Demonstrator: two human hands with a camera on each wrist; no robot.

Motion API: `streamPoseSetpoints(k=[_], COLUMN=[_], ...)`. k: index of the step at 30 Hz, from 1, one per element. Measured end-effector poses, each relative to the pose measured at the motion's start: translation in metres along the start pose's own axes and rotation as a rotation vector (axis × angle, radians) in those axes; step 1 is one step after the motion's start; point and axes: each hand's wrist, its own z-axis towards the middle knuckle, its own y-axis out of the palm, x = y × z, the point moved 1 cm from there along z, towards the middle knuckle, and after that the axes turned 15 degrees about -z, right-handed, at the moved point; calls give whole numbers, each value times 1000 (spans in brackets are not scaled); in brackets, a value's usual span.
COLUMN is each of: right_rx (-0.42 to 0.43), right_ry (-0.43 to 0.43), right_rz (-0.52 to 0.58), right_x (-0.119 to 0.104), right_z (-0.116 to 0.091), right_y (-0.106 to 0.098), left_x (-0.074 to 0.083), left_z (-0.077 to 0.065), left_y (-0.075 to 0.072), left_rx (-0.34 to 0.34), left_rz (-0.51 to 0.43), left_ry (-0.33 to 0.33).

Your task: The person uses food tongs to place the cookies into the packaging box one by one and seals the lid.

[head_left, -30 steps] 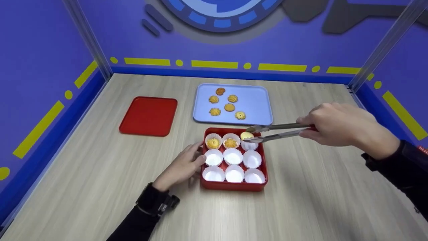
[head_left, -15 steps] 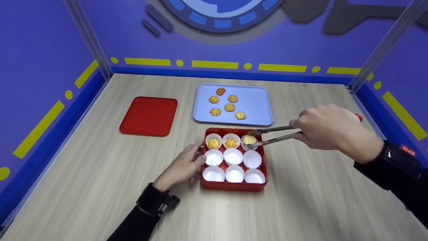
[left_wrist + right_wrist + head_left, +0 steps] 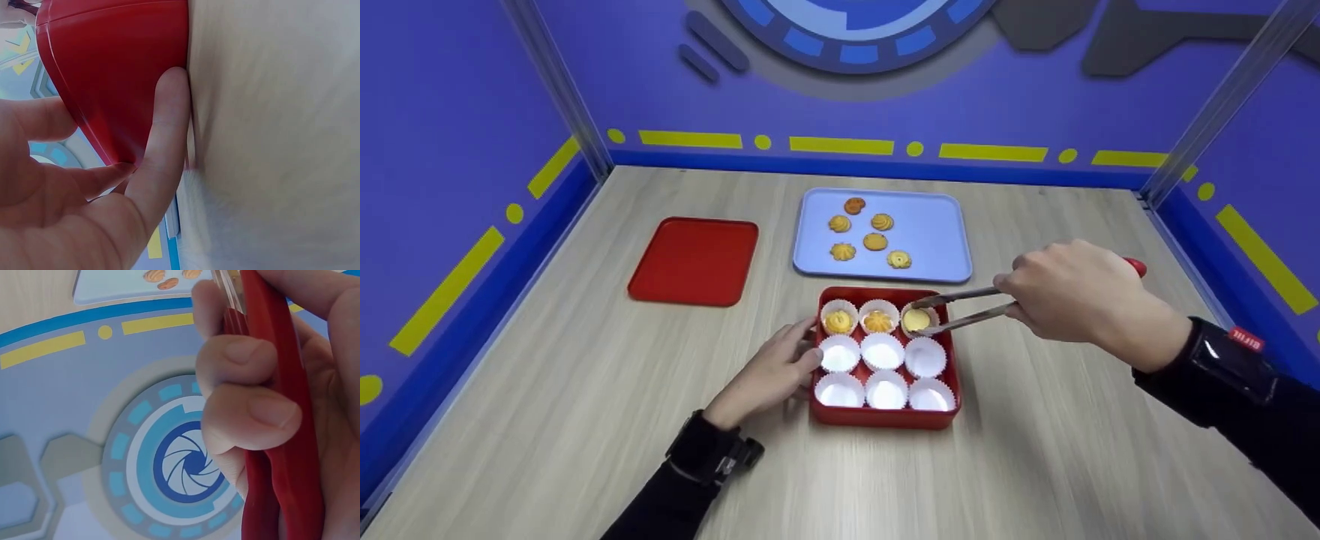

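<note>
A: Grip?
B: Right hand (image 3: 1069,292) grips the tongs (image 3: 264,309); left hand (image 3: 769,367), fingers relaxed, touches the red box (image 3: 885,417) at its nine o'clock.
A: Pale cookie (image 3: 916,321)?
B: Inside the box, between the tongs' tips, near nine o'clock from the right hand.

The head view peers forward and down over the wood-grain tabletop (image 3: 1035,465). The left-wrist view, rolled sideways, sits right up by the red box (image 3: 107,73); the right-wrist view, close to the red-handled tongs (image 3: 297,478), faces the back wall (image 3: 62,399), sharing the pale blue tray (image 3: 107,287) with the head's.
</note>
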Motion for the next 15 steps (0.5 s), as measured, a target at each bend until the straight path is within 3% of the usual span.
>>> streamPoseSetpoints(k=[10, 15], right_rx=[20, 29], right_ry=[5, -2], right_rz=[-19, 32], right_x=[-3, 3], right_z=[-1, -4], right_y=[3, 3], left_x=[1, 0], left_z=[2, 0], left_y=[2, 0], left_rx=[4, 8], left_rz=[28, 40], left_ry=[-4, -11])
